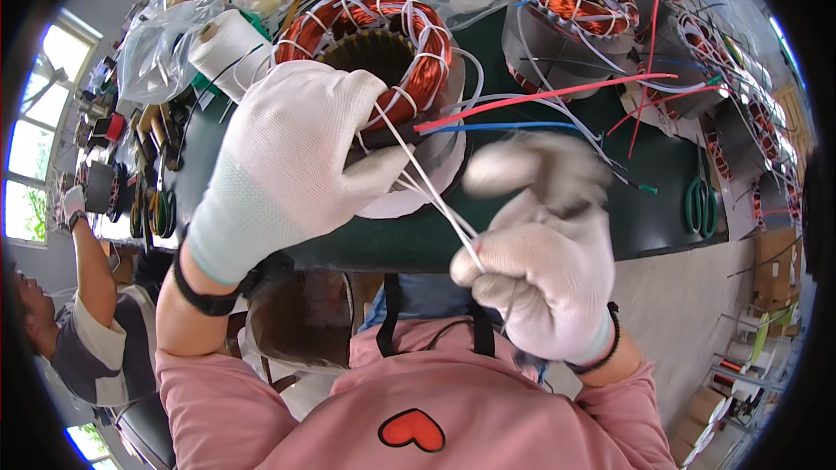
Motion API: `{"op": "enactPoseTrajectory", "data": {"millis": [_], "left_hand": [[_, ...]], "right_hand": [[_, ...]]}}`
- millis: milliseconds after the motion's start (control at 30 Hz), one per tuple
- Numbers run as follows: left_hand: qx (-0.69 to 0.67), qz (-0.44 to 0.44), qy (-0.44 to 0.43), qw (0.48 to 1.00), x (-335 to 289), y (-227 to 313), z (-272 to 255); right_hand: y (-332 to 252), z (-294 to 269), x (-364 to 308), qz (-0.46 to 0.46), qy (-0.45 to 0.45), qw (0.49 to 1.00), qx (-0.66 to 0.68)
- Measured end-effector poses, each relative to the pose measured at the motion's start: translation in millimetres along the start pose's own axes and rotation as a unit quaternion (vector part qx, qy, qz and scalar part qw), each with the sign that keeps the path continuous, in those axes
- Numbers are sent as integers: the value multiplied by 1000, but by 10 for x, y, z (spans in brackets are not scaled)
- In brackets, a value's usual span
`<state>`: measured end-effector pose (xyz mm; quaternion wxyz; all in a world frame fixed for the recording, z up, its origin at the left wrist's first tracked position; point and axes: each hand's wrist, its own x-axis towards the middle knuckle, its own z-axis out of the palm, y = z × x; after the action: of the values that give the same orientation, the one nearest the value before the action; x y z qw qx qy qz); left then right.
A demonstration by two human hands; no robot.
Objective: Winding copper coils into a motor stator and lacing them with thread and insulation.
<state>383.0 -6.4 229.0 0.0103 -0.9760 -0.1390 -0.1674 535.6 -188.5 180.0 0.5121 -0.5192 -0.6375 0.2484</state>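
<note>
Copper stator winding [432, 70]: bore several ties [347, 10]. White cord [450, 214]: was uncut, pinched in right hand [557, 283]. Left hand [279, 139]: grip unclear.

Bright daylight glares from left windows [28, 148]; edges bend; a white glove [557, 170] blurs.

No lettering or numbers can be read (a red heart [411, 430] marks the pink shirt [322, 431]).

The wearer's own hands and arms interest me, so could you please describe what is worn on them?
The left hand and right hand wear white knit gloves with pale blue-green cuffs. A black band sits above each glove, and the pink sleeves stop well short of the gloves.
</note>
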Motion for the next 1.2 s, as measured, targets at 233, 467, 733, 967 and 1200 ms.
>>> {"op": "enactPoseTrajectory", "data": {"millis": [233,467,733,967,1200], "left_hand": [[-53,98,119,987,29,-185,104],[-50,75,51,995,-45,-209,53],[-111,98,9,989,19,-177,-24],[-40,42,78,995,-73,-164,145],[-63,22,39,997,-47,-141,81]], "right_hand": [[100,575,45,107,71,818,560],[154,699,-90,-79,126,949,276],[678,825,94,-105,94,981,134],[433,850,-99,-3,368,844,390],[322,173,-786,181,129,815,536]]}}
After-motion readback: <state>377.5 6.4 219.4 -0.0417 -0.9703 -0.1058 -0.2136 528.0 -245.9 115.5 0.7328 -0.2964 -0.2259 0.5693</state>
